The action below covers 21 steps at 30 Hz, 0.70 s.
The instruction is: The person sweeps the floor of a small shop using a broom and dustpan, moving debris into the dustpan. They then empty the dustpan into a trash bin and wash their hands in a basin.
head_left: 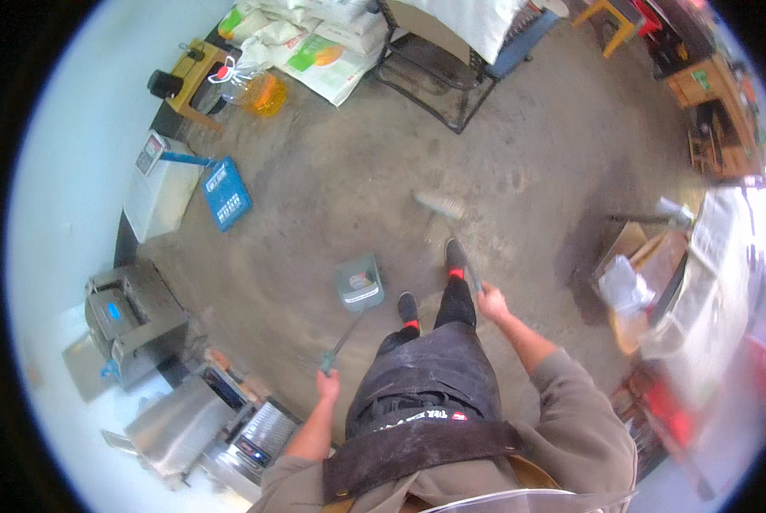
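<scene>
My left hand (328, 385) is closed round the handle end of a long-handled dustpan (361, 282). The grey-green pan lies on the floor ahead of my left foot, with some small stuff in it that I cannot make out. In my right hand (491, 303) is the grip of a broom (439, 205). Its pale head reaches the floor ahead of my right foot, apart from the dustpan. Part of the broom's handle passes beside my right shoe (455, 255), which is stepped forward of the left one.
A blue platform scale (228, 195) stands at the left, near a large bottle of yellow liquid (266, 94). White sacks (336, 64) are stacked at the back beside a folding chair (438, 60). Metal machines (139, 312) line the near left. Cardboard and bags (635, 274) sit at the right.
</scene>
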Tool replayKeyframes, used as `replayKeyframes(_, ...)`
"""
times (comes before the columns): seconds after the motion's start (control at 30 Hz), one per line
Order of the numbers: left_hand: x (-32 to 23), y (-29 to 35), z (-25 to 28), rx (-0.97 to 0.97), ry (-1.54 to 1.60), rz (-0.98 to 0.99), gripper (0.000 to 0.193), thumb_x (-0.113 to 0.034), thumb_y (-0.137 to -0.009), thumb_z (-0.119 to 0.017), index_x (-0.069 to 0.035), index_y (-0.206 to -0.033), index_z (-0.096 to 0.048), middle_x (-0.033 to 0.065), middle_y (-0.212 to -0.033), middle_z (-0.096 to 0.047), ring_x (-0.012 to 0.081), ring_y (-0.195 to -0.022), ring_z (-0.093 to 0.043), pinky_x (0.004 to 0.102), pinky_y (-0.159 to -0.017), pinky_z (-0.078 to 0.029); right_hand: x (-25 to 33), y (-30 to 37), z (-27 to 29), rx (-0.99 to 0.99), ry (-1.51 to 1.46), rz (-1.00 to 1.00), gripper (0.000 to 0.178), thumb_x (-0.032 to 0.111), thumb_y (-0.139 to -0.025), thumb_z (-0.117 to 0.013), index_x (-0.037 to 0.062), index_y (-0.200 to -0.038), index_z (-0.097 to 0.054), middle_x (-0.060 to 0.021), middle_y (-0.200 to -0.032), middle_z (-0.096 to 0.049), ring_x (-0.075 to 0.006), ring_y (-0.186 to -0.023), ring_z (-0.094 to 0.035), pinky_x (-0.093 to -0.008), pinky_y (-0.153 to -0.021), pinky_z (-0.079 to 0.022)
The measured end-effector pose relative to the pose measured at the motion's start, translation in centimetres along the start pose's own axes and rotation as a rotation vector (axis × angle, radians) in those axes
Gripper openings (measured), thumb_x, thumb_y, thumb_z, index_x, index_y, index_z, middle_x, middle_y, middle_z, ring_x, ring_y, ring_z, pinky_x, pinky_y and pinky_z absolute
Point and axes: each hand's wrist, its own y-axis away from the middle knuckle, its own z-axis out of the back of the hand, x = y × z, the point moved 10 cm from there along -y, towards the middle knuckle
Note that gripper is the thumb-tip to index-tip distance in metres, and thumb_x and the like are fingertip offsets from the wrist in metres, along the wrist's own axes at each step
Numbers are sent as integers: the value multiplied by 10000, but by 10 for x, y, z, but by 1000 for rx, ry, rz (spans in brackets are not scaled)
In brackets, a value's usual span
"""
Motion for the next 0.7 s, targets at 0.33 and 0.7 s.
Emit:
replayKeyframes(0.33, -69, 37, -17, -117, -22, 53, 487, -133, -861, -599, 11, -1297, -437, 244, -1182, -571, 382, -1115, -548, 436, -938, -430, 170, -91, 128, -42, 192, 368, 435, 229, -887, -546, 32, -1274, -550, -190, -1233, -589, -356, -1167, -541, -420, -1007, -418)
replayKeyframes(0.7, -112, 78, -37, -194, 168, 257, 366, -144, -877, -569, -6, -1203, -478, 239, -963, -613, 381, -891, -611, 435, -775, -462, 498, -373, 95, -19, 674, 404, 570, 352, -878, -515, 193, -1416, -412, -161, -1354, -506, -337, -1219, -510, -438, -1006, -424)
